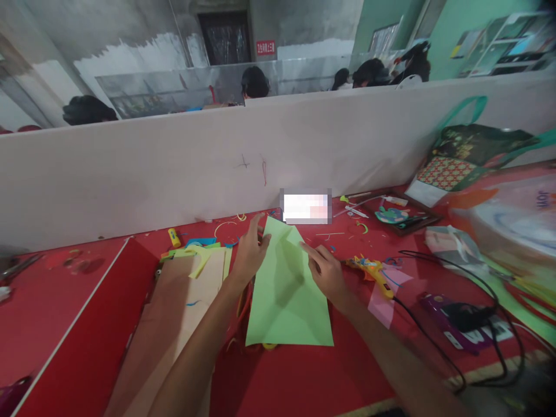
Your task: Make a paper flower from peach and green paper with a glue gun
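Observation:
A sheet of light green paper (291,301) is in front of me, creased and bent near its narrower far end. My left hand (254,255) grips its upper left edge, the thumb on the front and the other fingers partly hidden. At the upper right edge, my right hand (326,273) holds the sheet with the index finger stretched along it and the other fingers curled. Something yellow shows under the paper's near edge. A yellow glue gun (377,275) lies just right of my right hand, its tip among paper scraps.
Brown cardboard (174,295) with coloured paper strips lies left, beside a red divider (104,307). A pink paper (384,304), purple box (460,324), black cable, framed tray (402,214) and bags (512,202) are at right. A white partition (174,179) stands behind; people's heads show beyond.

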Action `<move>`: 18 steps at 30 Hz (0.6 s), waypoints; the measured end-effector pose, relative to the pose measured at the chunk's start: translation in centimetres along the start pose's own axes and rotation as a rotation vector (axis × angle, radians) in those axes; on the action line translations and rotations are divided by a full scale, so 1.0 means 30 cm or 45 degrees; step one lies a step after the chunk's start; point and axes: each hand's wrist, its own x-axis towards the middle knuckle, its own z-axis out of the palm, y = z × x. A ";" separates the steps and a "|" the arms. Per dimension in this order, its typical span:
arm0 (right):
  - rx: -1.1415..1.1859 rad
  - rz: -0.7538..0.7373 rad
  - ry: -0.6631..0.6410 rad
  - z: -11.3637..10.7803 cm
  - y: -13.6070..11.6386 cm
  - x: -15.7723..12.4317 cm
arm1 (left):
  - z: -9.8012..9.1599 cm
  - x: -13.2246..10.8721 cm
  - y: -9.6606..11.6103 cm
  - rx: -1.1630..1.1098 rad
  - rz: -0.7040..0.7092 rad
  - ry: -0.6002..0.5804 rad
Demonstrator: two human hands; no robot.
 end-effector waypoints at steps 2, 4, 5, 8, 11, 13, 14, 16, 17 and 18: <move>0.014 0.007 -0.006 -0.001 0.003 0.001 | -0.004 0.006 -0.009 -0.102 -0.043 -0.003; 0.053 0.003 -0.029 -0.004 0.005 0.002 | -0.015 0.013 -0.013 -0.168 -0.048 -0.071; 0.079 -0.003 -0.043 -0.006 0.006 0.003 | -0.023 0.015 -0.012 -0.191 -0.027 -0.107; 0.157 -0.031 -0.081 -0.010 0.003 0.004 | -0.054 0.018 -0.001 -0.286 0.075 -0.175; 0.234 -0.041 -0.109 -0.014 -0.005 0.003 | -0.075 0.013 0.002 -0.489 0.082 -0.245; 0.293 -0.011 -0.108 -0.018 -0.013 0.001 | -0.076 0.007 -0.004 -0.629 0.052 -0.293; 0.325 0.020 -0.093 -0.019 -0.018 0.000 | -0.073 0.004 -0.007 -0.694 0.034 -0.306; 0.402 0.116 -0.016 -0.023 -0.029 0.002 | -0.065 0.004 -0.007 -0.793 -0.031 -0.303; 0.457 0.183 0.040 -0.026 -0.035 0.005 | -0.062 0.007 -0.002 -0.824 -0.080 -0.277; 0.525 0.262 0.099 -0.029 -0.041 0.009 | -0.061 0.012 0.006 -0.842 -0.133 -0.236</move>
